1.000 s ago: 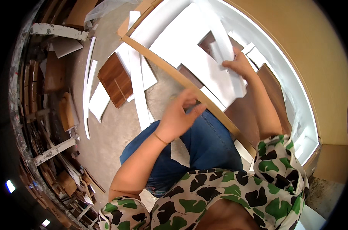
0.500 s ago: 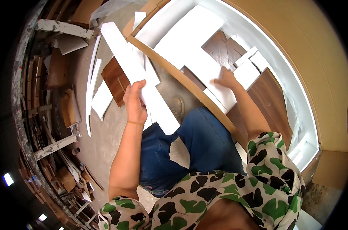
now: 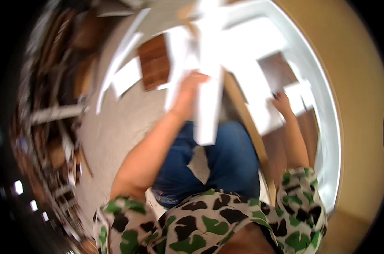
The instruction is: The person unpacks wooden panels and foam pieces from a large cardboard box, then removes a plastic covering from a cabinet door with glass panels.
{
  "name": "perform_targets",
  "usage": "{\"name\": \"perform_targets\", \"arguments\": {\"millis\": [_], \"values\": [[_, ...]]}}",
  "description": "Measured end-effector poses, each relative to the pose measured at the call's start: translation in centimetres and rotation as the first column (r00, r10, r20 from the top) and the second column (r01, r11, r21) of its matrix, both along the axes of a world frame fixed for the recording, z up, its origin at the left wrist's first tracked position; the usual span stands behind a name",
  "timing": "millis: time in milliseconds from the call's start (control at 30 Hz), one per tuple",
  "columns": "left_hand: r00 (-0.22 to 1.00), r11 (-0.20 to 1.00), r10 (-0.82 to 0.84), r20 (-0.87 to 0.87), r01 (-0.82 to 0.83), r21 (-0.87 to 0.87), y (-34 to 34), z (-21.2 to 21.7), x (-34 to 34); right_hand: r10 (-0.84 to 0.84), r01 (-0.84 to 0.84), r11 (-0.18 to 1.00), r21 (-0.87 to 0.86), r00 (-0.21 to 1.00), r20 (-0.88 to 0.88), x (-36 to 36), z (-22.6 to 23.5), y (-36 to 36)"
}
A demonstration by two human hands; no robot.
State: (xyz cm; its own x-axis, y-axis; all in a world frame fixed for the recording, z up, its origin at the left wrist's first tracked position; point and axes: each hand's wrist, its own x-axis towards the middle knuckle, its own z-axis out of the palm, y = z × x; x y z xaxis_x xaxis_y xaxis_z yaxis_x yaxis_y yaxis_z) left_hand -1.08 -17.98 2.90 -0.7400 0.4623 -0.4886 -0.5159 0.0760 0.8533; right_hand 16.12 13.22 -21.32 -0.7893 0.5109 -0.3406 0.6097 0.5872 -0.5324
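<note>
Currently, from my end of the link, I take my bearings from the big open brown cardboard box lined with white foam (image 3: 246,116). Just left of its near edge I have the left hand (image 3: 187,95) pinching a long white rectangular beam (image 3: 208,110), thumb laid over the face, the other fingers hidden behind it. In my view the beam passes in front of the box's far left corner and runs out at the top, badly blurred; its lower end hangs over the blue jeans (image 3: 230,165), beside the box.

Inside the box I have the right hand (image 3: 281,103) at a flat white panel (image 3: 253,84), near a dark brown wood-grain board (image 3: 280,72). Its fingers are too smeared for me to tell whether they grip anything. Another dark brown wood-grain board (image 3: 275,142) lies in the box, partly behind the right forearm.

Left of the box, on the grey concrete floor (image 3: 120,131), I make out a reddish-brown wooden board (image 3: 153,63) and, farther from the box, long thin white strips (image 3: 111,70).
</note>
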Motion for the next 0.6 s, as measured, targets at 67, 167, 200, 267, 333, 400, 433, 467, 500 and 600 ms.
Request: {"name": "perform_targets", "arguments": {"millis": [67,167,200,267,333,400,433,467,500,600], "values": [[0.986,0.99,0.141,-0.089,-0.143,-0.013,-2.7,-2.8,-3.0,-0.166,0.176,0.984,0.024,0.958,-0.234,2.4,-0.6,0.1],[0.975,0.958,0.211,-0.071,-0.221,-0.184,-5.3,-3.8,-6.3,-0.138,0.219,0.938,0.27,0.947,-0.289,7.6,3.9,-0.4],[0.971,0.941,0.232,-0.06,-0.24,-0.24,-5.6,-4.0,-7.6,-0.169,0.274,0.914,0.3,0.928,-0.332,10.4,5.0,0.0],[0.979,0.836,0.153,-0.136,-0.202,-0.511,-8.4,-5.5,-11.4,-0.3,0.427,0.842,0.33,0.878,-0.372,15.9,5.5,0.0],[0.967,0.807,0.106,-0.231,-0.219,-0.548,-10.7,-6.4,-13.7,-0.482,0.551,0.753,0.361,0.834,-0.267,22.7,4.8,-1.3],[0.887,0.69,0.071,-0.456,-0.374,-0.62,-11.3,-9.5,-14.7,-0.699,0.69,0.654,0.311,0.708,-0.101,31.3,3.4,-1.4],[0.862,0.767,-0.022,-0.507,-0.311,-0.561,-10.3,-10.1,-14.6,-0.784,0.739,0.591,0.324,0.621,0.013,35.0,3.1,-1.8],[0.811,0.824,-0.219,-0.542,-0.144,-0.548,-6.8,-9.0,-12.4,-0.85,0.779,0.52,0.349,0.511,0.126,38.9,3.0,-2.8],[0.693,0.821,-0.373,-0.618,-0.065,-0.568,-3.7,-8.6,-10.8,-0.875,0.798,0.484,0.36,0.437,0.21,43.3,2.0,-3.9],[0.507,0.804,-0.592,-0.627,0.311,-0.507,7.9,-6.3,-1.6,-0.903,0.8,0.376,0.468,0.202,0.38,51.6,0.1,-7.8]]}}
